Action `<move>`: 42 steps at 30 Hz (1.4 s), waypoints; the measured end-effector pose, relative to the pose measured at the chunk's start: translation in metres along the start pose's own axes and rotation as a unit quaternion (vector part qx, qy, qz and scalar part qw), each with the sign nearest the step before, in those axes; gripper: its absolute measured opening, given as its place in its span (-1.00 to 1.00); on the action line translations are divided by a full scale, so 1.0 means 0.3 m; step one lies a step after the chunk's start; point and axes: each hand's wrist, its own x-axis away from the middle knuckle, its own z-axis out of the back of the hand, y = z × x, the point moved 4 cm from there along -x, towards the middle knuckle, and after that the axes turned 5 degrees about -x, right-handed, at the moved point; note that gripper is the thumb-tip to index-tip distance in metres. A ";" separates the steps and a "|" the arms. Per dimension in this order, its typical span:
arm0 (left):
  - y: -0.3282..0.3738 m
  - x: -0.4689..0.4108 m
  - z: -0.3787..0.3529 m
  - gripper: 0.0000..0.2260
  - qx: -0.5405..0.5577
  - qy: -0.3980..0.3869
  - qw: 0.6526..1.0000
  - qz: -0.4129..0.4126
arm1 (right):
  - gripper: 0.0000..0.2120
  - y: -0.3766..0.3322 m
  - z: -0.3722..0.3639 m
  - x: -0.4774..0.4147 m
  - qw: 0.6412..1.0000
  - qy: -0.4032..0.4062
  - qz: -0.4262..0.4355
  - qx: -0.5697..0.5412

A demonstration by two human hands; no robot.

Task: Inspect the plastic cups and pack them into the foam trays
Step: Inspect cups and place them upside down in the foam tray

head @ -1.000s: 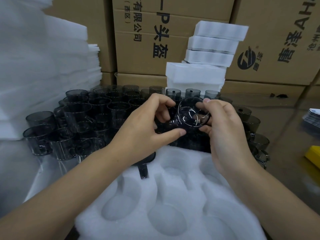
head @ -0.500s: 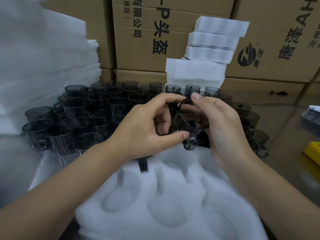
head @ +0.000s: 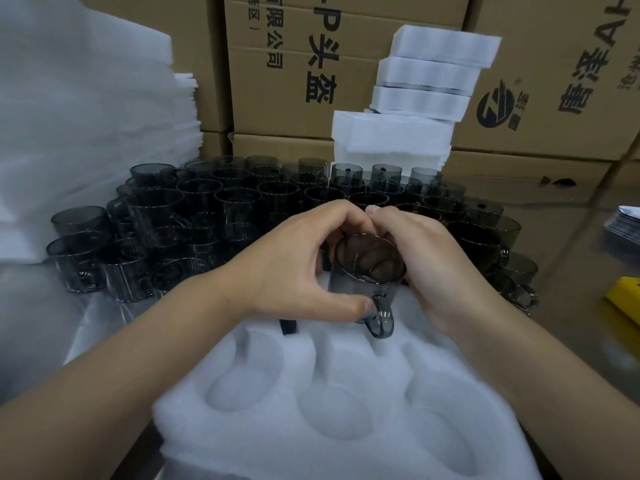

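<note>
While near upright, cup, handle nearward.

The white foam tray with round pockets lay nearest; behind it stood the crowd of smoky plastic cups, then stacked white foam blocks before brown cardboard boxes.

Your left forearm enters from the bottom left corner, your right forearm from the bottom right; both converge at centre. Your left hand curls round the cup from the left, thumb stretched along its near lower side to the handle, index finger arched over the far rim. Your right hand wraps it from the right, fingers showing through the wall. The index fingertips nearly meet above the cup. Wrists bare.
</note>
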 end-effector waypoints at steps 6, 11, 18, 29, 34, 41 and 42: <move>0.005 -0.001 -0.011 -0.49 -0.028 -0.052 0.998 -0.002 | -0.64 0.003 0.001 -0.003 1.000 0.011 -0.011 0.021; -0.006 -0.002 -0.008 -0.50 -0.057 -0.080 0.995 0.023 | -0.67 0.004 -0.003 -0.003 0.999 0.012 -0.011 0.046; -0.021 0.002 -0.016 -0.55 -0.086 -0.142 0.984 0.061 | -0.75 0.007 0.007 -0.003 0.984 0.003 -0.002 0.177; -0.057 0.005 0.045 -0.69 -0.019 -0.192 0.972 0.134 | -0.58 -0.089 0.097 0.039 0.912 -0.258 -0.105 0.300; -0.059 0.011 0.044 -0.59 -0.014 -0.203 0.970 0.131 | -0.71 -0.097 0.108 0.040 0.911 -0.265 -0.075 0.308; -0.054 0.014 0.042 -0.60 -0.051 -0.213 0.969 0.114 | -0.73 -0.099 0.100 0.054 0.881 -0.305 -0.054 0.356; -0.054 0.015 0.039 -0.60 -0.060 -0.215 0.968 0.116 | -0.73 -0.094 0.098 0.052 0.878 -0.304 -0.053 0.365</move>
